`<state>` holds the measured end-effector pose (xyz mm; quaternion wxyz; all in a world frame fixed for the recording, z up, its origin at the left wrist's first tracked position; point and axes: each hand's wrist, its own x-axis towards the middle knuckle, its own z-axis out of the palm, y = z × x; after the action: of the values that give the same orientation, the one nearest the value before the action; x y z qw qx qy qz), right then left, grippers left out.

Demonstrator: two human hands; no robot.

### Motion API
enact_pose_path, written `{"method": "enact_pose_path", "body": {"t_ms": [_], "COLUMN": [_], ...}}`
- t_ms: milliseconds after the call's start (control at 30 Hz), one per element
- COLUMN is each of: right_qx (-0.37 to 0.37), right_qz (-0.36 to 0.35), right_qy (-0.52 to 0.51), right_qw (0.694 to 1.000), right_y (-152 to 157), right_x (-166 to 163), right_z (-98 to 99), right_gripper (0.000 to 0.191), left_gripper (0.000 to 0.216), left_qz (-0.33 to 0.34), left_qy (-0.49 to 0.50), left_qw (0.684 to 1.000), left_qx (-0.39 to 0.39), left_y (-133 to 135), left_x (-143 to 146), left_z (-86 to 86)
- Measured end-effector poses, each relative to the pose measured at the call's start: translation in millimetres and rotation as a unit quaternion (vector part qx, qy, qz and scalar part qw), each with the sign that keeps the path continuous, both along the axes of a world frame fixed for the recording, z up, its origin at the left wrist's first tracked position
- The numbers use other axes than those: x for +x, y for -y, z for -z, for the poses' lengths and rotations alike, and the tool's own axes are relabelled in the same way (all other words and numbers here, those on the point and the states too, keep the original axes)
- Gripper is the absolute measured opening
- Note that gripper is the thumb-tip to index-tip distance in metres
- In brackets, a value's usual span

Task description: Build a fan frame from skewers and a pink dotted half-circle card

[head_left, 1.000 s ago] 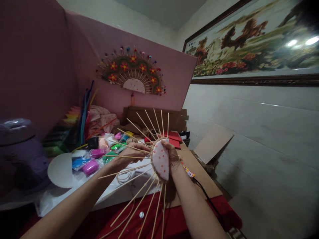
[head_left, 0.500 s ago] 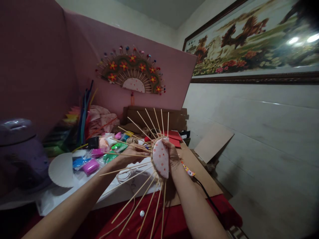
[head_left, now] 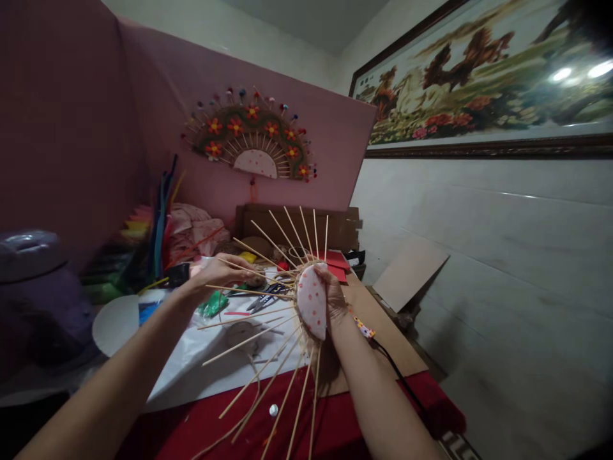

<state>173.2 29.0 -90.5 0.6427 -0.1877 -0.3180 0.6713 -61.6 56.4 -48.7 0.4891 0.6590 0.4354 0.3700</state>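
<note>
A half-round piece (head_left: pixel 311 303) covered in white cloth with orange-red dots stands on edge, with thin wooden sticks (head_left: pixel 261 310) fanning out from its curved side. My right hand (head_left: pixel 332 297) grips it by the straight edge. Left of it, my left hand (head_left: pixel 223 271) is among the upper-left sticks, fingers drawn together; whatever they pinch is hidden. Twine is wound round the stick bases, and a loose twine strand (head_left: pixel 225 437) trails down over the red cloth.
Pliers (head_left: pixel 268 297) and a green packet (head_left: pixel 213 303) lie on the white sheet (head_left: pixel 177 364). Right of the fan are cardboard (head_left: pixel 383 345) and a patterned tool (head_left: pixel 363 327) with a black cord. A finished flowered fan (head_left: pixel 256 140) hangs on the pink board. A purple container (head_left: pixel 38 300) stands left.
My left hand has moved left, away from the stick bases, uncovering the pliers. The half-round piece has shifted slightly right in view, still in my right hand.
</note>
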Motion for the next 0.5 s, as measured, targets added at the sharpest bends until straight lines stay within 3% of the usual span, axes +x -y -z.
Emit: {"method": "enact_pose_path", "body": {"t_ms": [300,500], "right_qx": [-0.007,-0.001], "right_qz": [0.002,0.022], "right_qy": [-0.012,-0.016], "right_qw": [1.0,1.0], "right_y": [-15,-15], "right_x": [4,4], "right_z": [14.5,15.0], "right_gripper": [0.03,0.023], "left_gripper": [0.043,0.041], "left_qz": [0.029,0.059], "left_qy": [0.087,0.159], "left_qw": [0.995,0.985], "left_qx": [-0.041,0.017], "left_y": [-2,7], "left_x": [-42,-48], "left_z": [-13.6,-22.9]}}
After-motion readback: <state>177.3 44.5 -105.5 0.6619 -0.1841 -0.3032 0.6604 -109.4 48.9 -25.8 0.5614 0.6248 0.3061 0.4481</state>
